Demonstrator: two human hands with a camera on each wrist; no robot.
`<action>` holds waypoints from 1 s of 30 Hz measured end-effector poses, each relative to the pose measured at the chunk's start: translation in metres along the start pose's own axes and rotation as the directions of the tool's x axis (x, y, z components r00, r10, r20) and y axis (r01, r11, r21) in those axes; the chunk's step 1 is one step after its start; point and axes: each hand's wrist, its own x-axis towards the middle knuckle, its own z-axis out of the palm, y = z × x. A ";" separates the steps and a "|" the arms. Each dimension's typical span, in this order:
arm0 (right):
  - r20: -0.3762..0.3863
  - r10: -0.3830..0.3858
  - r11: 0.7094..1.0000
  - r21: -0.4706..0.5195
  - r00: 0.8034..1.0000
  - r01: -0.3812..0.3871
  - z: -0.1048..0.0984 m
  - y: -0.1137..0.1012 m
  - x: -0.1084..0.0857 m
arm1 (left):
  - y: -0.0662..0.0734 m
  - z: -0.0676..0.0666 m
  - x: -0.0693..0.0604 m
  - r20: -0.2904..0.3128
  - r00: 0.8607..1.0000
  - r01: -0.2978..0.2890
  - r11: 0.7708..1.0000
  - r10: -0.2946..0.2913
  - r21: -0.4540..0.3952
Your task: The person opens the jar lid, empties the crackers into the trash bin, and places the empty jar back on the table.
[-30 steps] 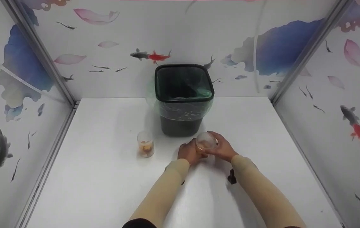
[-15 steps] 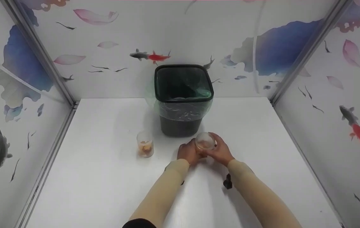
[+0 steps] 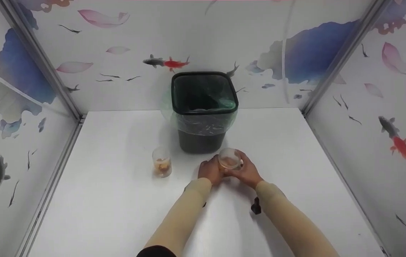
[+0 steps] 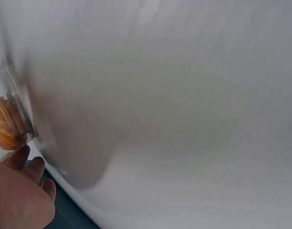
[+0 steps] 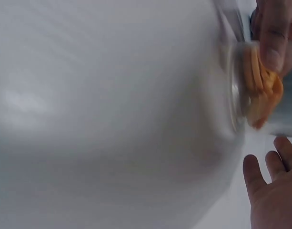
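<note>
A clear plastic cup [image 3: 229, 157] with ridged orange-brown pieces in it is between my two hands, just in front of the bin. My left hand [image 3: 210, 172] holds it from the left. Around its right side curve the thumb and forefinger of my right hand [image 3: 246, 172]. In the right wrist view, other right-hand fingers [image 5: 275, 167] spread out below the orange-brown pieces [image 5: 261, 90], apart from the cup. The left wrist view catches only part of the cup [image 4: 12, 112], close to the left fingertips [image 4: 23, 153]. A second clear cup [image 3: 161, 162] with similar contents stands to the left.
A black bin [image 3: 203, 142], lined with a thin see-through bag [image 3: 206, 123], stands at the back against the printed wall [image 3: 203, 32]. The white table [image 3: 117, 207] is bounded by patterned side walls with metal corner strips. A small black piece [image 3: 256, 206] hangs under the right wrist.
The whole head view has shifted slightly. My right wrist has moved a little toward me and to the left; both hands stay on the cup. The second cup has not moved.
</note>
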 end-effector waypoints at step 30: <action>-0.056 -0.019 1.000 -0.012 0.998 0.018 0.007 -0.001 0.007 | -0.004 0.002 0.003 -0.015 0.999 -0.041 0.999 0.042 0.031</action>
